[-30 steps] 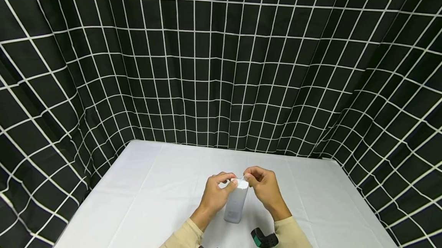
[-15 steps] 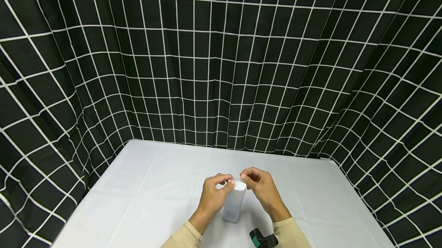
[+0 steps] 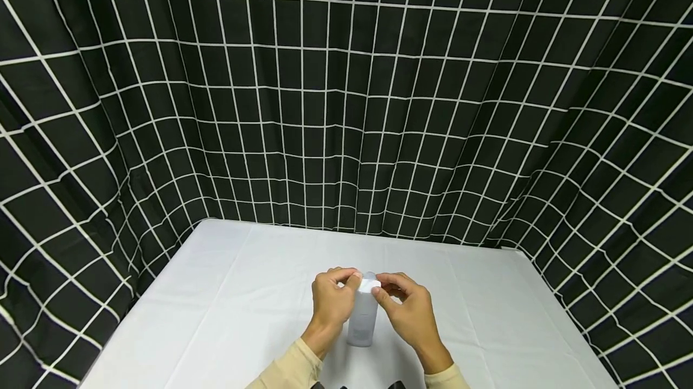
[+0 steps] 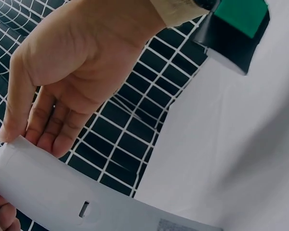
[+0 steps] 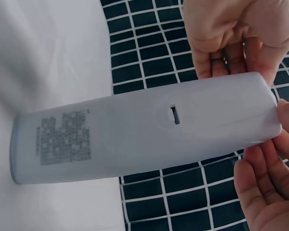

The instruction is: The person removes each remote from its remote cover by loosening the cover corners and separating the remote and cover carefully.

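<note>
Upright on the worktop, the bottle is pinched at its top from 2 sides, by left grip and right grip.

A gridded black curtain enclosing a white-clothed table suggests a small studio-like booth.

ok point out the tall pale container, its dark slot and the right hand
Tall pale container [image 5: 143, 131], right wrist view: side wall
Dark slot [image 5: 175, 115], right wrist view: middle
Right hand [image 3: 409, 315], head view: near thumb's base
</note>
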Action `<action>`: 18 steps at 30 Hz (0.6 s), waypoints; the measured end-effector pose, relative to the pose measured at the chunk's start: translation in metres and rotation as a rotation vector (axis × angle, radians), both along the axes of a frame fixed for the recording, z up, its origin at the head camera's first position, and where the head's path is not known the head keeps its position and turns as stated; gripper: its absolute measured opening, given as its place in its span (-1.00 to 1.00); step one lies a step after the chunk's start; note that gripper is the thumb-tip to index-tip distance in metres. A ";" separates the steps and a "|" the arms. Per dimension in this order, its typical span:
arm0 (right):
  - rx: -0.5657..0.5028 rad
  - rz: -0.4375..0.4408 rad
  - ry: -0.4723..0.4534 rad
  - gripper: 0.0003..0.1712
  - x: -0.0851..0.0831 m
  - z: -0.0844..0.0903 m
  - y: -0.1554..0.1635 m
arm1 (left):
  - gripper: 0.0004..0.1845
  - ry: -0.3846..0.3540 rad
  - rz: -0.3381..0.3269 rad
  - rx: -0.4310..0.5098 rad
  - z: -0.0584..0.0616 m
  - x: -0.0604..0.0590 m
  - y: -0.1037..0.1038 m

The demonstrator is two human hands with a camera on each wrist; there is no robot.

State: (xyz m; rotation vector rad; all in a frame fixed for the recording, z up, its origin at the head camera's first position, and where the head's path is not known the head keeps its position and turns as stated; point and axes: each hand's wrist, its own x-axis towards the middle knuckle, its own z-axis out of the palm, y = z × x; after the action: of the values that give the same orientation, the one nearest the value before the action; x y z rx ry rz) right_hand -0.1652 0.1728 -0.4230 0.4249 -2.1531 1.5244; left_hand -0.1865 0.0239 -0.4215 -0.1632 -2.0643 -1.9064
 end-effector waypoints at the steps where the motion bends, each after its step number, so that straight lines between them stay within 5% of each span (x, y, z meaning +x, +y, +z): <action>1: 0.016 -0.002 0.022 -0.81 0.000 0.000 -0.001 | -0.92 -0.003 0.008 0.001 0.000 -0.001 0.000; 8: 0.082 -0.059 0.001 -0.84 -0.001 0.003 -0.005 | -0.93 -0.036 0.004 0.044 0.003 -0.005 -0.004; 18: 0.036 -0.058 -0.070 -0.83 -0.003 0.004 -0.003 | -0.91 -0.078 0.045 0.120 0.002 -0.010 -0.001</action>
State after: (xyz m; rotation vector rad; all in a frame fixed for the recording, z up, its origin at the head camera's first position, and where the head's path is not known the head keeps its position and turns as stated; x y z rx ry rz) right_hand -0.1681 0.1698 -0.4194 0.3231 -2.2293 1.4918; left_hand -0.1967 0.0227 -0.4197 -0.0144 -1.9773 -2.0316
